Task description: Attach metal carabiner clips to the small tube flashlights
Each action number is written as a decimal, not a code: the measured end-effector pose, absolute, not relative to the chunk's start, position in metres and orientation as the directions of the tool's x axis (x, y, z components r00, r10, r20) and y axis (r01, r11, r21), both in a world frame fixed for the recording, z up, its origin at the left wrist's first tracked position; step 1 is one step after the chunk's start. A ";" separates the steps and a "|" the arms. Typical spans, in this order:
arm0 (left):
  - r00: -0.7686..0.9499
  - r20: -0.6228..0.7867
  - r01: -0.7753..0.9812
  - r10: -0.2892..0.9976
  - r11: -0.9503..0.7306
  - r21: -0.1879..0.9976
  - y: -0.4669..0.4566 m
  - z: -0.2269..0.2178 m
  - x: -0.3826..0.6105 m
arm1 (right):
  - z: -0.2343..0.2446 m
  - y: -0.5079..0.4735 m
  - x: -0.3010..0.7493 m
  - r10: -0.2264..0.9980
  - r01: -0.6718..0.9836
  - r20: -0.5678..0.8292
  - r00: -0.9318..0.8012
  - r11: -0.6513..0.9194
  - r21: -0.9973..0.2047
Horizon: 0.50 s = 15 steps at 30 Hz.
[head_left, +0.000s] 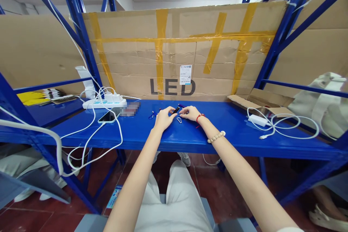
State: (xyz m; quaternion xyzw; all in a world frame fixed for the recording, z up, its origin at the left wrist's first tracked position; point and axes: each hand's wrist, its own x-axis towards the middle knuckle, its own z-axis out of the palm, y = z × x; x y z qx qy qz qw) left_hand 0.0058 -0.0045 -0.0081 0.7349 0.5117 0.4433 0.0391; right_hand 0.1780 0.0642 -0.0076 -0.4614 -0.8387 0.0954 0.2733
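My left hand [164,117] rests on the blue shelf [174,134] with its fingers pinched on a small black stick-shaped object [176,110]. My right hand [190,113] lies just to its right, fingers curled low over the shelf near a small silver clip [179,120]. Whether the right fingers grip anything is hidden. Small blue and red bits [152,115] lie around both hands. A red cord and a bead bracelet [216,137] sit on my right wrist.
A phone [108,116] on a white cable lies left of the hands, beside a white power strip [104,102]. A white charger with coiled cable [274,123] and an open cardboard box [258,102] are at right. A taped cardboard sheet marked LED [174,50] backs the shelf.
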 end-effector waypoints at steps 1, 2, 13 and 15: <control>0.081 0.607 0.718 0.790 -0.469 0.514 -0.005 -0.008 0.006 | -0.007 0.064 0.178 0.825 0.721 0.372 -0.425 0.558 -0.412; 0.079 0.601 0.719 0.795 -0.463 0.519 -0.005 -0.008 0.006 | -0.007 0.064 0.178 0.824 0.721 0.373 -0.426 0.559 -0.411; 0.076 0.579 0.727 0.812 -0.443 0.525 -0.008 -0.007 0.007 | -0.007 0.063 0.178 0.813 0.725 0.384 -0.438 0.572 -0.384; 0.082 0.589 0.724 0.804 -0.454 0.519 -0.007 -0.007 0.007 | -0.006 0.063 0.178 0.812 0.724 0.385 -0.439 0.573 -0.384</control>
